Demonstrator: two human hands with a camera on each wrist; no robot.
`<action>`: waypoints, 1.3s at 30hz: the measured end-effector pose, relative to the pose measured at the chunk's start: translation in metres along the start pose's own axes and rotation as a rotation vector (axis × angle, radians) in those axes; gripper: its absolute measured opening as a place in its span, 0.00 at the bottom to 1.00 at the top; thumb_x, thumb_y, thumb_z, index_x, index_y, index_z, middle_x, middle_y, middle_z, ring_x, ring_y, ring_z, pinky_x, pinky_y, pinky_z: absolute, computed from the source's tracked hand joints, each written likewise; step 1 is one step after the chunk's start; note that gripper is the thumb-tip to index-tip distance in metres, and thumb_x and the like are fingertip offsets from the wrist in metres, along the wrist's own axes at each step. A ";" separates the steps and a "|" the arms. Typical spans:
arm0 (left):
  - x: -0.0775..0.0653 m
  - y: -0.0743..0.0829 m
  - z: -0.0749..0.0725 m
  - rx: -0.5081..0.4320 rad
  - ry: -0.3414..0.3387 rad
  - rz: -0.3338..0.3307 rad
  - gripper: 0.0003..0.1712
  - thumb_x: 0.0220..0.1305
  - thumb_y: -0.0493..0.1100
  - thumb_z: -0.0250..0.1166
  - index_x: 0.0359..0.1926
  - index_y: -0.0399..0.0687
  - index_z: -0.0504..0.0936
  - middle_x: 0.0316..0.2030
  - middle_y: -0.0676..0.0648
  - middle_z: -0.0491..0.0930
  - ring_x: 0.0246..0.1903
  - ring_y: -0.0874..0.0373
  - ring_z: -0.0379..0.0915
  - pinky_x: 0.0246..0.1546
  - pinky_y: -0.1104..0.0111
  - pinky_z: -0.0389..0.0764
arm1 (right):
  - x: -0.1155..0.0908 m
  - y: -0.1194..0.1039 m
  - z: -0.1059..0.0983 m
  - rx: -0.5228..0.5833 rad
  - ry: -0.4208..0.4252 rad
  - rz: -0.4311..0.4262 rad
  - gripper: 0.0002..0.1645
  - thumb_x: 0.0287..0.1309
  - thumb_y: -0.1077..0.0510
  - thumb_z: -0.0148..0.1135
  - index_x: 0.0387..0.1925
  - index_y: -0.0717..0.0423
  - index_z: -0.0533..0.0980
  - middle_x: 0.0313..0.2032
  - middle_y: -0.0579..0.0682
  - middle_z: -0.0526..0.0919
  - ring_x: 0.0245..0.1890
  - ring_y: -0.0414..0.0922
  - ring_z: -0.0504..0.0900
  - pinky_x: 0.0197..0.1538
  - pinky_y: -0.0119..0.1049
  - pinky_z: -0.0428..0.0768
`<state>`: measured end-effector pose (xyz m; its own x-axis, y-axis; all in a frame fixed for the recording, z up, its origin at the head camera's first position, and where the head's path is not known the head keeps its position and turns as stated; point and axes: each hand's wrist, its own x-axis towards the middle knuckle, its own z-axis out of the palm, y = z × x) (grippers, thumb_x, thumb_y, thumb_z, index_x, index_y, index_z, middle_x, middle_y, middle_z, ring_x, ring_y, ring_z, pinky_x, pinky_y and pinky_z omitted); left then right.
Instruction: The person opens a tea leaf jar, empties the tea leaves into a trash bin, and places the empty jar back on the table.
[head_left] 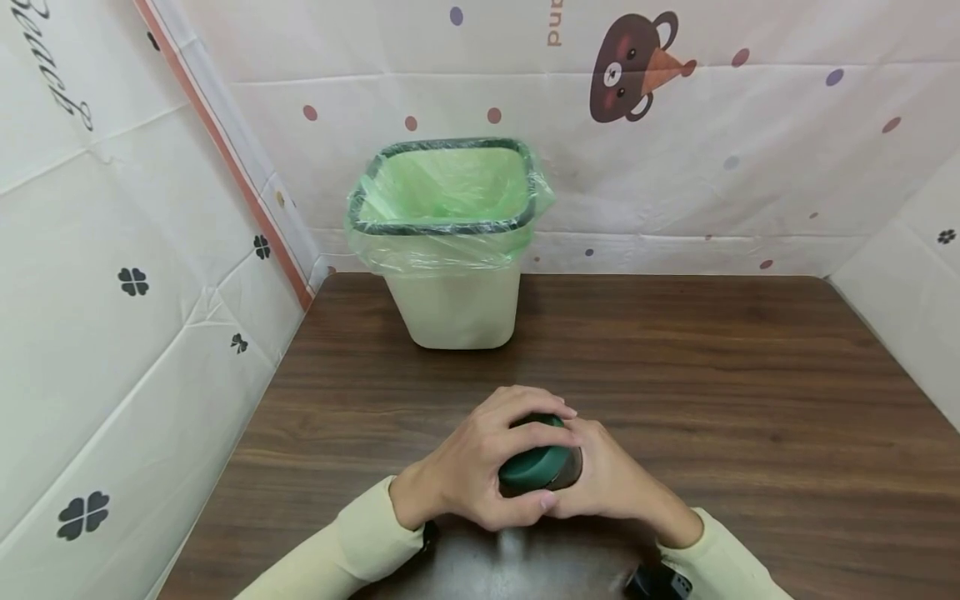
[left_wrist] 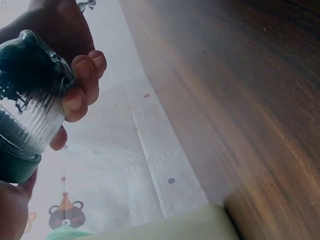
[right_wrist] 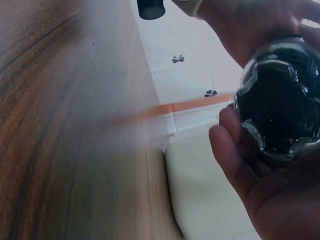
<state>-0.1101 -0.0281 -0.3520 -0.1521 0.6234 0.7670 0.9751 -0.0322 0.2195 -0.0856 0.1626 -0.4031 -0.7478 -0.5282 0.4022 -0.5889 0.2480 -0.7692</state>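
A small ribbed clear glass jar with dark contents is held between both hands above the table. Its dark green lid faces my left hand, whose fingers and thumb curl round it. My right hand grips the jar's glass body from the other side. In the right wrist view, the scalloped glass base of the jar faces the camera, with the right hand's fingers beside it. Whether the lid is fully seated cannot be made out.
Beyond the hands, a pale green trash bin with a thin green liner bag stands at the back of the brown wooden table. White printed sheets form walls behind and at both sides.
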 end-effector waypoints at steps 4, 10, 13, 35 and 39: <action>0.001 -0.001 0.000 -0.009 0.031 0.032 0.22 0.56 0.53 0.56 0.45 0.44 0.79 0.48 0.42 0.75 0.52 0.53 0.67 0.53 0.63 0.69 | 0.001 0.001 0.000 0.049 -0.049 -0.006 0.33 0.35 0.51 0.74 0.47 0.41 0.70 0.37 0.41 0.78 0.32 0.40 0.77 0.32 0.36 0.80; -0.003 -0.005 0.006 0.008 0.071 0.038 0.18 0.55 0.50 0.56 0.42 0.44 0.80 0.43 0.43 0.76 0.47 0.57 0.70 0.49 0.68 0.72 | 0.002 -0.001 0.000 0.069 -0.072 0.024 0.34 0.31 0.57 0.74 0.45 0.41 0.70 0.35 0.41 0.78 0.30 0.39 0.77 0.28 0.35 0.79; -0.005 -0.007 0.009 0.037 0.085 0.037 0.17 0.54 0.50 0.55 0.40 0.45 0.80 0.42 0.44 0.77 0.45 0.58 0.70 0.47 0.68 0.73 | 0.002 -0.001 0.002 0.079 -0.076 0.023 0.33 0.30 0.59 0.72 0.44 0.42 0.70 0.33 0.42 0.78 0.29 0.39 0.77 0.27 0.35 0.79; -0.004 -0.002 0.020 0.230 0.179 -0.305 0.13 0.49 0.50 0.57 0.34 0.51 0.79 0.36 0.53 0.76 0.35 0.64 0.68 0.34 0.75 0.73 | 0.003 0.002 0.007 -0.095 0.049 0.151 0.44 0.25 0.58 0.74 0.52 0.47 0.68 0.35 0.42 0.79 0.30 0.38 0.77 0.30 0.36 0.80; -0.005 -0.002 0.019 0.240 0.183 -0.303 0.13 0.49 0.50 0.57 0.34 0.51 0.79 0.36 0.53 0.76 0.34 0.64 0.68 0.33 0.75 0.73 | 0.004 0.002 0.008 -0.112 0.053 0.145 0.43 0.25 0.57 0.74 0.51 0.47 0.68 0.35 0.42 0.79 0.30 0.38 0.77 0.30 0.36 0.79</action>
<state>-0.1083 -0.0159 -0.3677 -0.4427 0.4275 0.7882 0.8885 0.3273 0.3216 -0.0875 0.1545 -0.4072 -0.8409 -0.4373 0.3188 -0.5017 0.4092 -0.7622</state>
